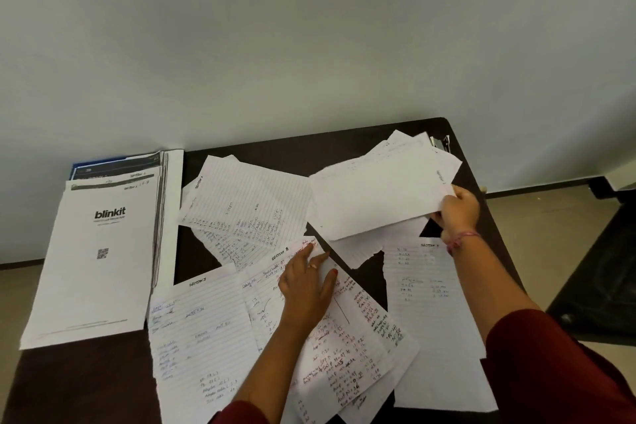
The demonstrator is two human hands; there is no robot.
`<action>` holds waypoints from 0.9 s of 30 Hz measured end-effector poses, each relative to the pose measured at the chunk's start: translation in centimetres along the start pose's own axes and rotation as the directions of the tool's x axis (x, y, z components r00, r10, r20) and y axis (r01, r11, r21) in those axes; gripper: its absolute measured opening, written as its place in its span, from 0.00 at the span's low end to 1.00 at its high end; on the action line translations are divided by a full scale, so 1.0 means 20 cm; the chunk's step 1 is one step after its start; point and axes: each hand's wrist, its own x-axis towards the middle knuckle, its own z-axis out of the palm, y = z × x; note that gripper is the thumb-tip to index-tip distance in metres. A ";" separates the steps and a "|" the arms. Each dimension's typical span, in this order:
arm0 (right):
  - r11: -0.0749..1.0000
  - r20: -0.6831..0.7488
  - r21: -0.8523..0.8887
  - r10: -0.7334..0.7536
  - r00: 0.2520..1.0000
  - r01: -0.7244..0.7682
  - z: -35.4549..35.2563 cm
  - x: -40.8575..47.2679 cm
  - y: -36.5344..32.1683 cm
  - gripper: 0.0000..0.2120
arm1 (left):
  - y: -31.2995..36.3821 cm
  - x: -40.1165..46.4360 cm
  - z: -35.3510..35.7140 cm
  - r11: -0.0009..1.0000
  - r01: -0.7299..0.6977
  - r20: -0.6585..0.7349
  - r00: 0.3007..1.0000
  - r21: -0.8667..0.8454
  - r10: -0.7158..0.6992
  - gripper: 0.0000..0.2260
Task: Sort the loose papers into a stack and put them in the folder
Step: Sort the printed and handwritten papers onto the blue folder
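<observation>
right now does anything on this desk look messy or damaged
Yes. The lined sheets lie fanned and overlapping at odd angles across the dark table, and some show ragged, torn edges. The printed stack at the left overhangs the table's edge.

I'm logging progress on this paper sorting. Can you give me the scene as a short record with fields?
surface: dark table
right hand: holds a lifted sheet by its edge
left hand: fingers on a handwritten page
loose papers: spread unsorted across the table
printed stack: at the table's left, top sheet reads blinkit
</observation>
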 end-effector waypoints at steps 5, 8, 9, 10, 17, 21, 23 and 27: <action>0.987 0.062 0.139 0.068 0.996 -0.076 -0.14 -0.06 -0.01 0.16 | -0.04 -0.05 -0.07 0.981 0.047 -0.142 0.987 -0.189 -0.074 0.15; 0.996 0.179 0.050 0.064 0.982 -0.074 -0.14 -0.15 -0.01 0.17 | -0.08 -0.09 -0.12 0.957 0.049 -0.194 0.975 -0.285 -0.108 0.14; 0.998 0.218 0.013 0.064 0.974 -0.068 -0.14 -0.19 0.00 0.16 | -0.09 -0.11 -0.14 0.945 0.046 -0.214 0.969 -0.324 -0.121 0.13; 0.998 0.256 -0.027 0.059 0.965 -0.054 -0.12 -0.23 0.02 0.15 | -0.11 -0.13 -0.15 0.932 0.049 -0.228 0.964 -0.359 -0.138 0.13; 0.994 0.397 -0.099 -0.007 0.918 0.050 0.06 -0.42 0.10 0.10 | -0.27 -0.18 -0.29 0.820 0.101 -0.274 0.913 -0.563 -0.301 0.12; 0.975 0.435 -0.166 -0.061 0.898 0.146 0.18 -0.47 0.14 0.08 | -0.36 -0.15 -0.40 0.689 0.143 -0.238 0.872 -0.710 -0.427 0.12; 0.955 0.458 -0.205 -0.100 0.883 0.214 0.23 -0.48 0.15 0.09 | -0.40 -0.12 -0.45 0.605 0.166 -0.196 0.852 -0.778 -0.486 0.11; 0.889 0.519 -0.303 -0.149 0.841 0.344 0.31 -0.55 0.16 0.12 | -0.44 -0.01 -0.55 0.508 0.194 -0.121 0.845 -0.839 -0.521 0.12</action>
